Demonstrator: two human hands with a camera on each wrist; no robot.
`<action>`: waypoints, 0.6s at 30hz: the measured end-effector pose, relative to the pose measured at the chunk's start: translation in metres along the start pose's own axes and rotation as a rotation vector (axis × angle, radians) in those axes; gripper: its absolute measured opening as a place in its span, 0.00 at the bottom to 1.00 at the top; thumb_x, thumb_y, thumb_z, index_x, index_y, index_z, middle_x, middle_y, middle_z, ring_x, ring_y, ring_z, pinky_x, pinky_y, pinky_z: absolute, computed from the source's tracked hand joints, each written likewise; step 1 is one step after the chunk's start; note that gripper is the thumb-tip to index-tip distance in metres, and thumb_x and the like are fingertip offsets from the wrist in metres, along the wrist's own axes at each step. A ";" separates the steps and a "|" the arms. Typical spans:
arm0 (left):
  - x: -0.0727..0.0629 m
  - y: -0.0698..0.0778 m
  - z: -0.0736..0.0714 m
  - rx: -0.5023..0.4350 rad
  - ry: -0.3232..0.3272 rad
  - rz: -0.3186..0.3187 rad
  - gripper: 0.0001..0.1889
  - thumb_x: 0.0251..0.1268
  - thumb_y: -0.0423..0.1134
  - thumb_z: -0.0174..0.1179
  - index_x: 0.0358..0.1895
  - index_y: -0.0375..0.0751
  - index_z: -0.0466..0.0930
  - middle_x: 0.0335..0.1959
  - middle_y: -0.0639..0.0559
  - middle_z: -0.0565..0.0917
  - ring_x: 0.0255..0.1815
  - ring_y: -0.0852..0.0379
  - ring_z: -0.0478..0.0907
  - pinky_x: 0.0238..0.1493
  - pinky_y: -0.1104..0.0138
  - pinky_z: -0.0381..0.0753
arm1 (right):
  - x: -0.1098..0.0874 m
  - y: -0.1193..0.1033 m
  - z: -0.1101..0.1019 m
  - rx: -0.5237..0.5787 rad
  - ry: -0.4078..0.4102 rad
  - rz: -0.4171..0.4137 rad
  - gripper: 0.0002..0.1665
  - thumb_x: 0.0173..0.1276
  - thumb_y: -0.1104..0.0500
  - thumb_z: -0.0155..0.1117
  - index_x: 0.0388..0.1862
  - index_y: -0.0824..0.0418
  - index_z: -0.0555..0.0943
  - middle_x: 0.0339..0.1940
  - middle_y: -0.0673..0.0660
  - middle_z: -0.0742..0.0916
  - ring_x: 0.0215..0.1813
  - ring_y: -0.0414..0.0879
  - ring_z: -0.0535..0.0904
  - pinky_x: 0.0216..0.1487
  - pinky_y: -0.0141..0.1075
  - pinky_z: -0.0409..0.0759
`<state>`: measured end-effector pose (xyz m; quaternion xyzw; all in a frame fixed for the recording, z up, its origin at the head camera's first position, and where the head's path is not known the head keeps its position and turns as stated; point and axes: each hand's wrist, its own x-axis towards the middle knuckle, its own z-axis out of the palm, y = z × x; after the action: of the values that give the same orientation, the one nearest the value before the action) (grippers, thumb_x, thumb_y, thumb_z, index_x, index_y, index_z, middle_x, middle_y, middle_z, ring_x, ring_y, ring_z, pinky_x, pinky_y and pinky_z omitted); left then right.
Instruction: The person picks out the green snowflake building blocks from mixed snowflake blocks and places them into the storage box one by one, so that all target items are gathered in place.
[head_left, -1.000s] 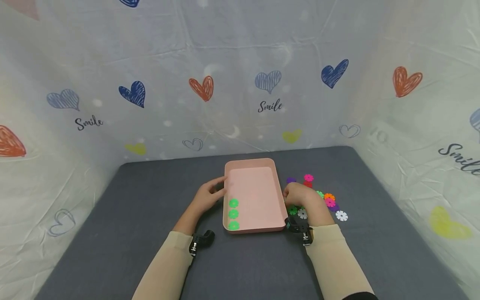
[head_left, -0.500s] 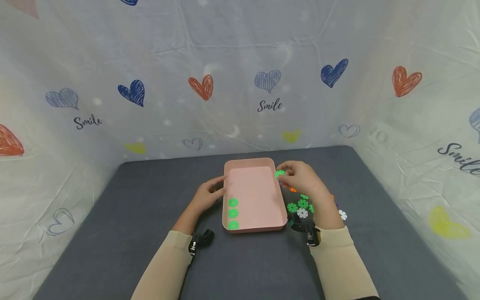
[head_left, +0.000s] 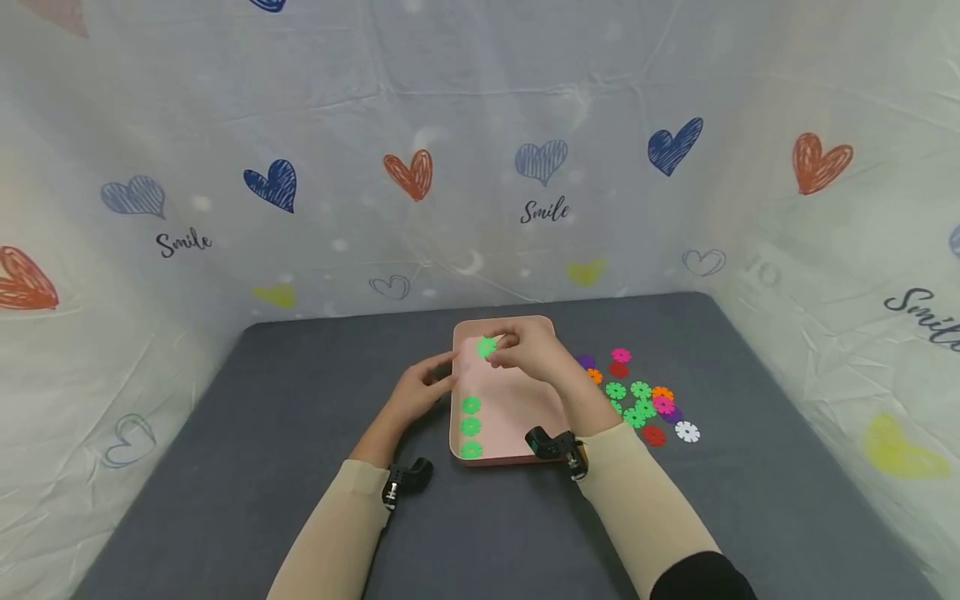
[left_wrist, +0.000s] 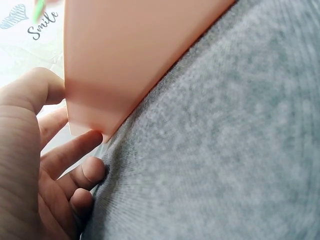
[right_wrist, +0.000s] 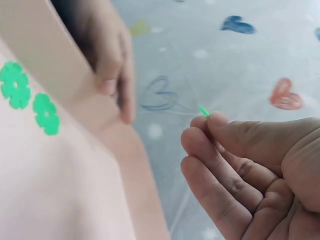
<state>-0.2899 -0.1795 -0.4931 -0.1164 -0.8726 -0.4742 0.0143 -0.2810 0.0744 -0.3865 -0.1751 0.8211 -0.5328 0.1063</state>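
My right hand (head_left: 532, 354) is above the far part of the pink tray (head_left: 517, 408). Its thumb and index finger pinch a green flower-shaped disc (head_left: 486, 347), seen edge-on in the right wrist view as a thin green sliver (right_wrist: 204, 111). My left hand (head_left: 418, 392) touches the tray's left side with its fingertips. In the left wrist view the fingers (left_wrist: 82, 150) rest against the tray's outer wall (left_wrist: 130, 60). Inside the tray, several green discs (head_left: 470, 427) lie in a column along the left wall, towards the near corner.
Right of the tray, a loose spread of flower-shaped discs lies on the dark grey table (head_left: 465, 533): green (head_left: 634, 417), red (head_left: 653, 435), white (head_left: 687, 431), orange (head_left: 662, 392), pink (head_left: 621, 355) and purple. A printed cloth (head_left: 465, 233) hangs behind and beside the table.
My right hand has lifted a green disc from the loose spread and carried it left, over the tray. The left hand has stayed at the tray's side.
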 end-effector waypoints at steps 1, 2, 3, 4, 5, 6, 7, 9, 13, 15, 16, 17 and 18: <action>0.000 0.000 0.000 -0.003 0.000 0.000 0.27 0.71 0.46 0.67 0.72 0.53 0.77 0.38 0.48 0.79 0.22 0.53 0.72 0.26 0.61 0.74 | 0.006 0.001 0.003 -0.021 -0.010 0.022 0.27 0.68 0.66 0.71 0.66 0.65 0.80 0.40 0.58 0.89 0.47 0.58 0.87 0.53 0.50 0.83; 0.000 0.000 0.000 -0.003 -0.001 0.000 0.27 0.71 0.46 0.67 0.71 0.53 0.78 0.37 0.48 0.79 0.22 0.53 0.72 0.26 0.61 0.74 | 0.013 0.003 0.007 -0.038 -0.019 0.046 0.26 0.68 0.67 0.72 0.65 0.64 0.81 0.42 0.58 0.89 0.46 0.57 0.87 0.53 0.50 0.83; 0.001 0.000 0.000 -0.005 -0.002 0.001 0.27 0.71 0.47 0.67 0.71 0.53 0.78 0.36 0.48 0.79 0.21 0.53 0.72 0.26 0.61 0.74 | 0.018 0.005 0.011 -0.054 -0.032 0.072 0.26 0.67 0.67 0.72 0.64 0.64 0.81 0.43 0.58 0.88 0.45 0.55 0.87 0.53 0.50 0.83; 0.001 0.000 0.000 -0.007 -0.004 0.003 0.27 0.71 0.47 0.67 0.71 0.53 0.78 0.36 0.48 0.79 0.21 0.53 0.72 0.26 0.61 0.74 | 0.024 0.007 0.014 -0.077 -0.050 0.088 0.25 0.67 0.68 0.71 0.64 0.64 0.82 0.43 0.61 0.88 0.43 0.55 0.87 0.51 0.49 0.83; 0.001 0.000 -0.001 -0.003 -0.008 0.006 0.27 0.71 0.47 0.67 0.72 0.54 0.77 0.36 0.48 0.79 0.21 0.54 0.71 0.26 0.61 0.74 | 0.028 0.009 0.018 -0.112 -0.063 0.099 0.24 0.67 0.69 0.70 0.63 0.64 0.83 0.45 0.61 0.88 0.41 0.52 0.86 0.49 0.46 0.84; 0.002 0.000 -0.001 -0.001 -0.012 0.008 0.27 0.71 0.47 0.66 0.72 0.54 0.77 0.35 0.47 0.79 0.21 0.54 0.71 0.26 0.62 0.74 | 0.033 0.012 0.021 -0.151 -0.077 0.107 0.23 0.67 0.70 0.69 0.62 0.64 0.84 0.47 0.61 0.88 0.38 0.50 0.84 0.45 0.43 0.83; 0.002 0.000 -0.001 -0.003 -0.013 0.010 0.27 0.71 0.47 0.66 0.72 0.54 0.77 0.37 0.47 0.79 0.21 0.54 0.71 0.26 0.62 0.74 | 0.036 0.014 0.025 -0.190 -0.094 0.111 0.23 0.68 0.71 0.67 0.62 0.64 0.84 0.48 0.62 0.88 0.34 0.49 0.82 0.42 0.41 0.81; 0.002 0.001 -0.002 -0.005 -0.016 0.010 0.27 0.71 0.47 0.66 0.72 0.54 0.77 0.39 0.48 0.80 0.21 0.54 0.71 0.25 0.62 0.73 | 0.042 0.017 0.031 -0.271 -0.131 0.114 0.22 0.68 0.72 0.66 0.61 0.66 0.84 0.49 0.62 0.88 0.30 0.47 0.78 0.37 0.36 0.77; 0.002 0.002 -0.003 0.002 -0.016 0.009 0.27 0.71 0.46 0.66 0.72 0.52 0.76 0.38 0.48 0.80 0.22 0.55 0.71 0.26 0.62 0.73 | 0.048 0.021 0.041 -0.413 -0.167 0.101 0.21 0.65 0.73 0.66 0.58 0.67 0.86 0.47 0.58 0.89 0.28 0.44 0.72 0.33 0.33 0.69; 0.001 0.002 -0.003 0.004 -0.018 0.007 0.27 0.71 0.46 0.66 0.72 0.51 0.76 0.34 0.48 0.79 0.22 0.55 0.71 0.26 0.62 0.73 | 0.050 0.021 0.044 -0.444 -0.173 0.098 0.21 0.64 0.73 0.67 0.56 0.67 0.87 0.44 0.58 0.89 0.29 0.45 0.73 0.33 0.34 0.69; 0.001 0.002 -0.003 0.005 -0.017 0.006 0.27 0.71 0.46 0.66 0.72 0.51 0.77 0.32 0.48 0.78 0.22 0.55 0.71 0.26 0.63 0.73 | 0.050 0.021 0.046 -0.455 -0.174 0.098 0.20 0.65 0.72 0.68 0.56 0.66 0.87 0.44 0.58 0.89 0.31 0.45 0.75 0.34 0.34 0.70; 0.001 0.001 -0.004 0.006 -0.017 0.006 0.27 0.71 0.46 0.66 0.72 0.51 0.77 0.31 0.48 0.78 0.21 0.55 0.71 0.26 0.63 0.73 | 0.051 0.021 0.048 -0.469 -0.175 0.096 0.19 0.65 0.71 0.69 0.56 0.65 0.87 0.44 0.57 0.89 0.34 0.46 0.76 0.36 0.34 0.72; 0.001 0.001 -0.004 0.007 -0.016 0.006 0.27 0.71 0.46 0.66 0.72 0.51 0.77 0.30 0.49 0.77 0.21 0.55 0.71 0.26 0.63 0.73 | 0.051 0.021 0.050 -0.485 -0.181 0.093 0.18 0.66 0.70 0.70 0.56 0.65 0.87 0.45 0.57 0.89 0.36 0.46 0.78 0.38 0.35 0.74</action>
<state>-0.2909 -0.1824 -0.4901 -0.1226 -0.8739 -0.4703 0.0093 -0.3137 0.0199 -0.4254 -0.2046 0.9191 -0.2971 0.1585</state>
